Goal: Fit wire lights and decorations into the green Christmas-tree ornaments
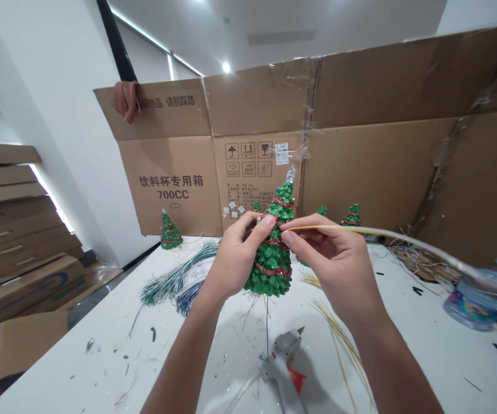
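A small green tree point(270, 276) with red garland and a clear, shiny tip stands upright between my hands, above the white table. My left hand point(242, 253) grips its left side, thumb and fingers pressed together around the upper middle. At its right side, my right hand point(335, 253) pinches the end of a thin yellow and white strand point(386, 231), which arcs away to the right. Below the tree, a grey glue gun point(281, 362) with an orange trigger lies on the table.
Green point(179, 276) and blue wire bundles point(188, 297) lie left, yellow wires point(346, 345) right. Small trees stand behind, one at the left point(170, 231). A plastic bottle point(475, 299) is at the right. Cardboard point(369, 167) walls the back; another person's hand point(125, 100) holds its top.
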The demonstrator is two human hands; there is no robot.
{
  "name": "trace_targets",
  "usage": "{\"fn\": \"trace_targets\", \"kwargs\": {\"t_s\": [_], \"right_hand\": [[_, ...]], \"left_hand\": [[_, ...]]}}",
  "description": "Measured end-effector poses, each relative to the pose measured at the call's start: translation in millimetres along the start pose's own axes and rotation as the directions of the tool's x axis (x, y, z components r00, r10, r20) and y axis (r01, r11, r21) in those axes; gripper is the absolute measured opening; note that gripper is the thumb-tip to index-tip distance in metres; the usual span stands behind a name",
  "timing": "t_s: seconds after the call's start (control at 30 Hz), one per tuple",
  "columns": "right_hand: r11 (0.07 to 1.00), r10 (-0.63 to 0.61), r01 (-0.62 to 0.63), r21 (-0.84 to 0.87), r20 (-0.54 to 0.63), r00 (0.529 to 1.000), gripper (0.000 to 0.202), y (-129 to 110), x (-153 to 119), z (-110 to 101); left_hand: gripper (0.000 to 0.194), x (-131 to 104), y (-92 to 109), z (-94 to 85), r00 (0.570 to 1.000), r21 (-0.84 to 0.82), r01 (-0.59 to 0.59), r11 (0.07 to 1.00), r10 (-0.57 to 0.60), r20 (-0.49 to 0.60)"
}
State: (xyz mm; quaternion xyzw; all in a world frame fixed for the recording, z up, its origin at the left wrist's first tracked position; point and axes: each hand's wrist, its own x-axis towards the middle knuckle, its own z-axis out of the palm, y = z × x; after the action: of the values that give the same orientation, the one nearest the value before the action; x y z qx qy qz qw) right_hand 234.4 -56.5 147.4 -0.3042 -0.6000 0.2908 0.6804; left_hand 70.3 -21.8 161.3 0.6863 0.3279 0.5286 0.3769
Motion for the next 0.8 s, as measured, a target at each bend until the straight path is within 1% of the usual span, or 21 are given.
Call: {"fn": "trace_targets", "kwargs": {"t_s": [0.17, 0.23, 0.33, 0.47, 0.57, 0.7, 0.8], "right_hand": [[0.999, -0.012, 0.015, -0.039, 0.066, 0.998, 0.006, -3.0, -0.5, -2.6], [0.999, -0.028, 0.031, -0.044, 0.069, 0.997, 0.009, -3.5, -0.6, -2.0], [0.993, -0.073, 0.076, -0.085, 0.036, 0.997, 0.011, -3.4, -0.7, 0.3], [0.967, -0.167, 0.162, -0.196, -0.010, 0.986, 0.015, -2.5, -1.0, 3.3], [0.952, -0.211, 0.191, -0.237, -0.059, 0.976, 0.017, -2.0, -2.0, 4.7], [0.974, -0.173, 0.150, -0.170, -0.132, 0.976, 0.005, -2.4, -3.6, 6.3], [0.981, -0.150, 0.124, -0.149, -0.178, 0.972, 0.006, -1.9, -3.3, 6.7]], "left_hand": [[0.035, 0.2, 0.4, -0.2, 1.000, 0.024, -0.017, 1.000, 0.017, -0.004], [0.035, 0.5, 0.2, -0.4, 1.000, 0.016, -0.015, 1.000, 0.015, -0.004], [0.035, 0.8, -0.1, -0.4, 1.000, 0.007, -0.008, 1.000, 0.008, 0.001], [0.034, 0.6, 0.1, -0.1, 1.000, 0.014, -0.002, 1.000, 0.002, -0.003], [0.035, 0.0, 0.1, -0.1, 1.000, 0.013, -0.002, 1.000, 0.002, -0.001], [0.036, -0.5, 0.1, 0.0, 1.000, -0.017, 0.017, 1.000, -0.017, 0.010], [0.036, -0.4, 0.1, 0.2, 0.999, -0.028, 0.033, 0.999, -0.033, 0.008]]}}
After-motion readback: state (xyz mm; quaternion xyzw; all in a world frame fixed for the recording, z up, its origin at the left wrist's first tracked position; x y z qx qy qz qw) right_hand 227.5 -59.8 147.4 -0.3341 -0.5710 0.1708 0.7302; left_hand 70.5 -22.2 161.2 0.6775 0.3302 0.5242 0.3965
